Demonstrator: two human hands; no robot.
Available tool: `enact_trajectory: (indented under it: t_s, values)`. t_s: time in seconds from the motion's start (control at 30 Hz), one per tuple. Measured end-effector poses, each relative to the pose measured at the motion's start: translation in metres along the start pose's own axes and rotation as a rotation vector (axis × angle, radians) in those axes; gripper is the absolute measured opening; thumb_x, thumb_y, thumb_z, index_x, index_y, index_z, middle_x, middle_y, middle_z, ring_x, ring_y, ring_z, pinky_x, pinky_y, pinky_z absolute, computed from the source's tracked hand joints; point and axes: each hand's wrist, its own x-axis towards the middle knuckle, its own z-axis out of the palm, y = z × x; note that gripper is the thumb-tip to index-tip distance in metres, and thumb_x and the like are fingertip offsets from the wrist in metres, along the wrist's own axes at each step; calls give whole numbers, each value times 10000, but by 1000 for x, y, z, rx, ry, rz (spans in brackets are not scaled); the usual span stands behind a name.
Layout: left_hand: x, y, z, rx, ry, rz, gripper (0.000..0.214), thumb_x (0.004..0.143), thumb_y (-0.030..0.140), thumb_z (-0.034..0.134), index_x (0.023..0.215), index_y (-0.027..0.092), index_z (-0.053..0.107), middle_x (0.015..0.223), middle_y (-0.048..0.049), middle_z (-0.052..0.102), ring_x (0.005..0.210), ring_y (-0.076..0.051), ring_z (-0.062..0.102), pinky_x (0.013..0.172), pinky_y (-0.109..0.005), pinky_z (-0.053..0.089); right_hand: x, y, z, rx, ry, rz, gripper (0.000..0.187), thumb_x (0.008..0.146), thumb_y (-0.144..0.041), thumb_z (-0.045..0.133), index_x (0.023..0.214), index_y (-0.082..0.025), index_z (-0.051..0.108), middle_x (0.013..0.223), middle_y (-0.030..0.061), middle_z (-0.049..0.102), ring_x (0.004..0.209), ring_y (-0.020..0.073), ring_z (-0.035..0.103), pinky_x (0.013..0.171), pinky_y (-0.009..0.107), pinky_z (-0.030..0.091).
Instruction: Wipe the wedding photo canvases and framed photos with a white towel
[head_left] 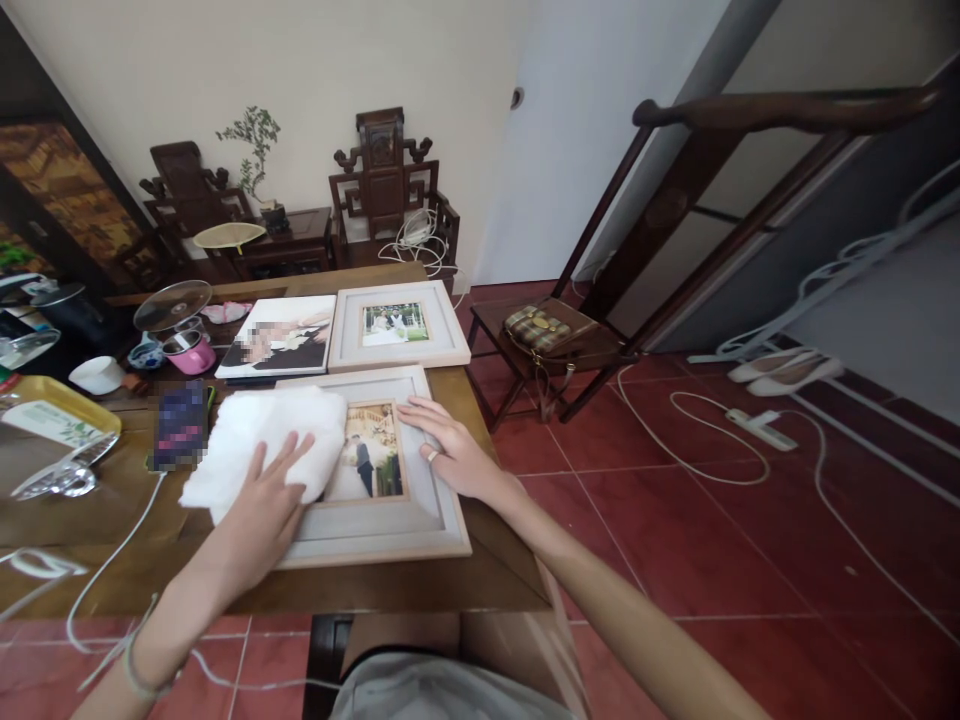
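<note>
A white picture frame with a couple's photo inside lies flat near the table's front right corner. Over its left part is spread a white cloth. My left hand rests on that cloth with the fingers spread. On the right side of the frame lies my right hand, its fingers stretched out over the border beside the photo and a ring on one finger. Behind it are a second framed photo and a photo album or panel, side by side.
A charging phone lies left of the cloth. Farther left are a pink cup, a white cup and an oil bottle. A wooden chair bearing a plaid bag stands right of the table. A cable and power strip cross the floor.
</note>
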Motion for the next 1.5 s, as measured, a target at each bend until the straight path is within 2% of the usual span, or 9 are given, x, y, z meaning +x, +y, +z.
enact_trajectory:
  t_s: [0.17, 0.27, 0.4, 0.57, 0.83, 0.97, 1.27, 1.37, 1.5]
  values:
    - [-65, 38, -6, -56, 19, 62, 361, 867, 152, 381, 757, 248, 712, 1541, 15, 340, 1460, -253, 234, 1197, -488, 219, 0, 4, 2, -7, 8, -42, 547, 803, -94, 474, 1328, -215, 567, 1387, 92, 565, 1382, 268, 389, 1128, 563, 334]
    - [-79, 52, -8, -52, 45, 67, 337, 829, 160, 420, 792, 296, 727, 1525, 76, 355, 1467, -228, 215, 1205, -457, 226, 0, 5, 1, -11, 3, -69, 525, 826, -109, 472, 1334, -202, 562, 1388, 107, 563, 1376, 270, 395, 1120, 569, 340]
    - [-54, 42, -3, -58, 87, 23, 361, 897, 150, 381, 673, 211, 658, 1523, -13, 378, 1463, -226, 228, 1196, -463, 249, 1, 3, 0, -22, -11, -67, 525, 819, -104, 479, 1322, -223, 572, 1389, 98, 563, 1380, 269, 393, 1117, 574, 343]
    - [5, 2, 2, -10, 127, -36, 426, 957, 213, 323, 671, 146, 631, 1549, -149, 299, 1459, -301, 218, 1169, -550, 245, 1, 1, -1, -19, -16, -58, 509, 832, -114, 483, 1321, -222, 572, 1392, 99, 561, 1390, 274, 378, 1118, 576, 339]
    - [67, -41, 5, 66, 193, -79, 399, 966, 289, 349, 832, 116, 683, 1558, -165, 276, 1454, -345, 222, 1147, -586, 235, 2, -1, -1, 2, -20, -42, 480, 856, -146, 492, 1322, -231, 571, 1397, 102, 556, 1393, 279, 375, 1126, 573, 324]
    - [51, -26, 4, 73, 127, -63, 384, 951, 247, 363, 771, 122, 678, 1548, -171, 306, 1452, -352, 225, 1148, -567, 250, 2, -1, -2, 0, -19, -43, 473, 867, -160, 487, 1329, -225, 565, 1399, 105, 553, 1393, 275, 376, 1131, 557, 323]
    - [-58, 33, -10, -55, -56, 90, 330, 885, 160, 421, 714, 220, 696, 1548, -32, 336, 1424, -297, 320, 1078, -485, 408, 2, 2, 0, 9, -10, -40, 476, 860, -172, 496, 1327, -232, 564, 1392, 103, 560, 1389, 276, 382, 1126, 566, 323]
    - [-56, 40, -14, -42, -57, 69, 335, 891, 151, 411, 706, 221, 681, 1538, -17, 351, 1426, -264, 321, 1096, -448, 398, 2, 2, 1, 4, -8, -44, 461, 882, -196, 495, 1336, -243, 556, 1393, 93, 560, 1391, 271, 380, 1132, 551, 323]
    - [-15, 32, -12, -15, -57, -7, 373, 951, 198, 357, 753, 162, 671, 1544, -106, 323, 1438, -298, 277, 1125, -499, 343, 1, 1, 0, 2, -13, -60, 432, 926, -263, 476, 1353, -234, 539, 1401, 103, 551, 1392, 272, 375, 1134, 545, 325]
